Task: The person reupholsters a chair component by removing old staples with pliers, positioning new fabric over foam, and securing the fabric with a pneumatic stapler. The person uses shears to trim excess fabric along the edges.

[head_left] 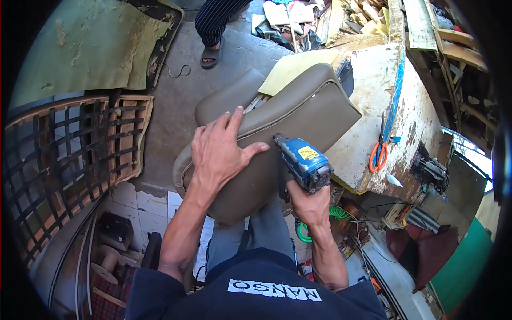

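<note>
Showing a stitched seam, brown upholstery curves.

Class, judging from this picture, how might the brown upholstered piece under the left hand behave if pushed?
The brown upholstered piece would probably move as one stiff body, since its curved outline holds its shape. Its padded-looking edge may give slightly under pressure. Its smooth, faintly shiny surface might be somewhat slippery.

1 head-worn fisheye, facing downward.
</note>
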Tool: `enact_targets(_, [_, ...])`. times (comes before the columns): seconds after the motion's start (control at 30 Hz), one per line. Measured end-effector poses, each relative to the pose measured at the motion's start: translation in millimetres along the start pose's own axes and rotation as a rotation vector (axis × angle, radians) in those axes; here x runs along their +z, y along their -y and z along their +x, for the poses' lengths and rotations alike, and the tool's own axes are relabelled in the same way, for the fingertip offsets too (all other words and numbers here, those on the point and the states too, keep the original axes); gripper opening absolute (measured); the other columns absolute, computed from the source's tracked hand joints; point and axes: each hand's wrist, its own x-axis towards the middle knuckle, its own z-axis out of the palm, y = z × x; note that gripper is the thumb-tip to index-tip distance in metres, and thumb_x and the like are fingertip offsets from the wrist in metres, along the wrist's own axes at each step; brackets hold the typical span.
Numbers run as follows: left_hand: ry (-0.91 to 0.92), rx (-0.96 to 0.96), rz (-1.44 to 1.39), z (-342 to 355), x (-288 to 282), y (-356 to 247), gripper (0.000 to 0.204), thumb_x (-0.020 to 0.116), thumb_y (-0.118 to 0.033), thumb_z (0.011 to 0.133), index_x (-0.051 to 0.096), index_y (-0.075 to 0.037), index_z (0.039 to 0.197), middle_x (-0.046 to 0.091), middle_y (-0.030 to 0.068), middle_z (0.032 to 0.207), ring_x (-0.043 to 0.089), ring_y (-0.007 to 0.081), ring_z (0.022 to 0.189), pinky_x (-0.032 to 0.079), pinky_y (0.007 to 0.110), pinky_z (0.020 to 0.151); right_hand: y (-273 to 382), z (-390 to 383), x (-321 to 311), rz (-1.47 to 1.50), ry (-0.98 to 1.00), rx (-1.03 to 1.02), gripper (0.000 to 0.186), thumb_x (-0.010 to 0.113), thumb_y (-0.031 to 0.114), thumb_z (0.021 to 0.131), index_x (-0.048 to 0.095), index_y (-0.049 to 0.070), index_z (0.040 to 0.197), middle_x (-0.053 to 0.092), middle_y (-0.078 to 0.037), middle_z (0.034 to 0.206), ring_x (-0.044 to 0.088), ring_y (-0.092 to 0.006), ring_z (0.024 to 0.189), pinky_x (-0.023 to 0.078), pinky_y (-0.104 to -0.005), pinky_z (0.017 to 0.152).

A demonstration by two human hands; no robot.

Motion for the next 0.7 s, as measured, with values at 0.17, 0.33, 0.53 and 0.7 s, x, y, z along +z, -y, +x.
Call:
enact_targets(0.17, [0.058,-0.015,-0.004,14,6,-1,0.078,0.075,-0.064,0.080,0.066,-0.010,0.135,0.073,0.0161,0.107,0.071,0.0352,0.098,0.047,0.046,0.093,3,7,0,-0.055,-0.010,-0.040,0.016,0.072,0.012,0.081,0.068,-0.004,0.081,0.067,-0.011,0.063,0.066,-0.0156,0.059,0.053,-0.0360,0.062])
enact_targets(0.33, [0.024,0.007,-0.038,15,6,-2,0.065,0.075,-0.059,0.083,0.073,-0.010,0.126,0.074,0.0100,0.098,0.070,0.0320,0.090,0.047,0.043,0.085,-1,16,0,-0.088,0.035,-0.021,0.016,0.074,0.012,0.080,0.069,-0.004,0.081,0.069,-0.015,0.066,0.071,-0.0204,0.061,0.054,-0.0370,0.062])
enact_targets(0.53, [0.048,-0.008,-0.065,18,4,-6,0.058,0.077,-0.053,0.083,0.075,-0.010,0.123,0.074,0.0094,0.094,0.069,0.0308,0.086,0.047,0.042,0.084,-3,18,-2,-0.094,0.050,-0.033,0.018,0.076,0.011,0.079,0.070,-0.005,0.085,0.071,-0.018,0.069,0.075,-0.0274,0.066,0.056,-0.0382,0.065])
enact_targets(0.7, [0.023,-0.015,-0.059,16,8,-8,0.058,0.078,-0.054,0.083,0.077,-0.010,0.121,0.075,0.0084,0.092,0.070,0.0298,0.084,0.047,0.041,0.083,-3,20,-1,-0.140,0.027,-0.092,0.021,0.078,0.012,0.079,0.070,-0.005,0.088,0.073,-0.019,0.074,0.077,-0.0286,0.071,0.057,-0.0373,0.068])
